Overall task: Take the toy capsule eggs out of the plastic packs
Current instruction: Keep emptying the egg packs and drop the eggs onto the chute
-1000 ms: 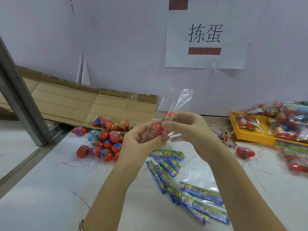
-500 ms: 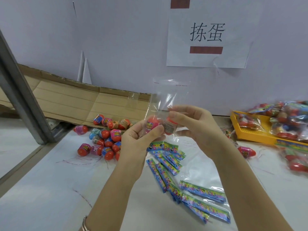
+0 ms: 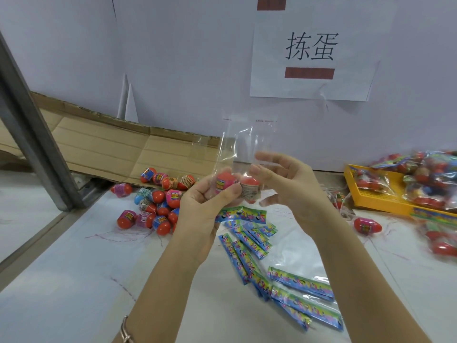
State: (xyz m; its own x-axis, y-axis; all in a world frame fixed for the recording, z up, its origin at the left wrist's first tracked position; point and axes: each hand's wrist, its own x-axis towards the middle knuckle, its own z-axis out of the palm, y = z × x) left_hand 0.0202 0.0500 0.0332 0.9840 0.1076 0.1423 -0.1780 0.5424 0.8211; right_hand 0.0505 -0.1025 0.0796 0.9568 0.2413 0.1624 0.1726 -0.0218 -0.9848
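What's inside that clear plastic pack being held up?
Two capsule eggs sit low in the clear pack: a pink-labelled egg and a pale-labelled egg, both red-topped. The left hand hides the pink one's lower part.

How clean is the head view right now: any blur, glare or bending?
Head view: centre fairly sharp, the clear pack shows faint glare streaks; the right edge is smeared, blurring the full packs over the yellow tray; the metal post at left leans, likely from wide-angle distortion; lighting even, shadows soft.
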